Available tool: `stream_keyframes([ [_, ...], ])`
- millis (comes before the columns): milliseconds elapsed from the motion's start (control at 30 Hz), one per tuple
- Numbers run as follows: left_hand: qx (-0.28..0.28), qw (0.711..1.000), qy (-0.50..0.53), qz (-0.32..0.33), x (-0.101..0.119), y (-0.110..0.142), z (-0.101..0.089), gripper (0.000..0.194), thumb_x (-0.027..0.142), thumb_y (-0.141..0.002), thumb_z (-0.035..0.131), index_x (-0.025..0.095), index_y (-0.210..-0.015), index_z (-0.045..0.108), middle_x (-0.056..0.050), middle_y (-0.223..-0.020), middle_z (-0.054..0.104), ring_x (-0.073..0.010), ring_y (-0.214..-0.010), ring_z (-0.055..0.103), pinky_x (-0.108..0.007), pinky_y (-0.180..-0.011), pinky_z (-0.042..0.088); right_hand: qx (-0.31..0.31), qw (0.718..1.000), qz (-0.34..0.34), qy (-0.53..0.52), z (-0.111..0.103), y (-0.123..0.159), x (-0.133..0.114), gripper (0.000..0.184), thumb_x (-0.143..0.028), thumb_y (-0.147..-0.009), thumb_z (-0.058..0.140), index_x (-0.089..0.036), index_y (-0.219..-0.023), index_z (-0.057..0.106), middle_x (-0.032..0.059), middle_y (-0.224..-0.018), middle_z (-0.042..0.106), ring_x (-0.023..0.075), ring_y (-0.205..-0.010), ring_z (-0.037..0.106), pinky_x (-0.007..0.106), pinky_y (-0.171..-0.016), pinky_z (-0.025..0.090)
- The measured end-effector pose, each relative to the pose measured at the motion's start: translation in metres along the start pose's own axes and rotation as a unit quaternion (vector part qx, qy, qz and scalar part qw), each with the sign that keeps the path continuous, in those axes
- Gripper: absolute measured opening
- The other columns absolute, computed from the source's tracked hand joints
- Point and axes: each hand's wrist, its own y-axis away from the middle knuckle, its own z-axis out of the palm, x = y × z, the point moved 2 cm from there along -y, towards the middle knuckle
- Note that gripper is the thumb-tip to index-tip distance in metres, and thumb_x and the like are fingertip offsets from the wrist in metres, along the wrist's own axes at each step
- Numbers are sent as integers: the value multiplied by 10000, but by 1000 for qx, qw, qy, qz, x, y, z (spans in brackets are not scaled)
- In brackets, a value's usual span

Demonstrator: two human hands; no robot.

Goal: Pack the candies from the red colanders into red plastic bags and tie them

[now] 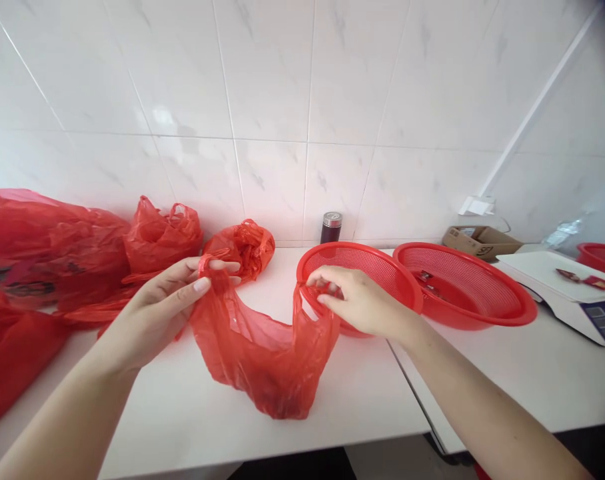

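Observation:
A red plastic bag (267, 353) is stretched by its two handles between my hands over the white table. My left hand (172, 293) pinches one handle, which loops around its fingers. The other handle is in the bent fingers of my right hand (350, 293), just in front of a red plastic basket (362, 253). Something dark shows faintly through the bottom of the bag; what it is I cannot make out. The bag's mouth sags open between the handles.
Several filled red bags (52, 247) crowd the left side. A dark flask (331, 228) stands by the tiled wall. Rightward are a second red basket (482, 293) with small packets, a cardboard box (480, 241) and a white scale (557, 283). A seam (412, 387) divides the tables.

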Motion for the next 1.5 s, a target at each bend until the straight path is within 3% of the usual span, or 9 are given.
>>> stream_keyframes([
  [200, -61, 998, -10, 5, 5, 1, 3, 339, 352, -869, 638, 343, -1203, 580, -35, -1150, 645, -219, -1014, 623, -344, -823, 560, 135, 986, -77, -66, -15, -8, -32, 238, -158, -884, 545, -280, -1078, 613, -27, -921, 633, 113, -821, 597, 247, -713, 483],
  [333, -175, 974, -141, -34, 14, -12, 34, 504, 325, -838, 678, 338, -1302, 480, 11, -925, 595, -156, -831, 601, -268, -732, 523, 88, 981, -116, -130, -6, -22, -60, 209, -142, -880, 527, -243, -1033, 625, -23, -952, 648, 102, -819, 604, 240, -725, 503],
  [433, -258, 931, -245, -85, 18, -22, 65, 397, 368, -802, 698, 242, -1155, 567, -8, -909, 598, -183, -855, 587, -293, -732, 507, 64, 974, -142, -166, 1, -34, -75, 178, -128, -881, 500, -215, -978, 620, -15, -956, 649, 92, -790, 599, 235, -714, 510],
  [633, -168, 951, -206, -155, 16, -31, 81, 312, 489, -897, 512, 200, -798, 576, 38, -674, 502, -93, -526, 436, -235, -510, 424, 86, 977, -137, -137, 6, -33, -54, 302, -155, -862, 599, -255, -1146, 578, 6, -1159, 621, 142, -1066, 574, 308, -911, 473],
  [833, -184, 957, -119, -193, 1, -33, 66, 366, 519, -932, 427, 202, -817, 569, 47, -503, 518, -120, -467, 472, -268, -549, 456, 71, 981, -76, -163, 19, -6, -24, 79, -188, -910, 570, -223, -895, 639, -9, -898, 657, 135, -869, 613, 294, -802, 491],
  [967, -254, 941, -184, -130, 3, -26, 64, 336, 442, -945, 438, 197, -844, 645, -14, -679, 655, -157, -647, 598, -287, -679, 485, -5, 978, -115, -176, 29, 14, -31, 49, -276, -835, 707, -252, -878, 709, 14, -1042, 592, 144, -948, 598, 290, -890, 474],
  [1100, -312, 899, -299, -73, 2, -9, 70, 185, 276, -869, 550, 218, -865, 725, -20, -825, 702, -152, -657, 615, -264, -637, 486, 34, 960, -85, -265, 51, 12, -19, 242, -364, -946, 548, -274, -1148, 647, 39, -1154, 585, 166, -1084, 560, 330, -982, 428],
  [1333, -185, 848, -474, 147, -28, 12, 75, 271, -38, -660, 450, 185, -717, 593, -12, -819, 657, -109, -608, 548, -215, -536, 392, -21, 925, 44, -378, 96, 3, 9, 413, -429, -992, 414, -294, -1381, 447, -41, -707, 480, 121, -658, 485, 261, -643, 427],
  [1500, -124, 831, -489, 234, -34, 20, 74, 220, 63, -843, 453, 218, -948, 569, -63, -1034, 623, -141, -776, 617, -228, -613, 467, -102, 908, 15, -407, 90, 10, 2, 229, -413, -949, 501, -216, -1007, 604, -10, -796, 541, 130, -702, 493, 265, -645, 406],
])
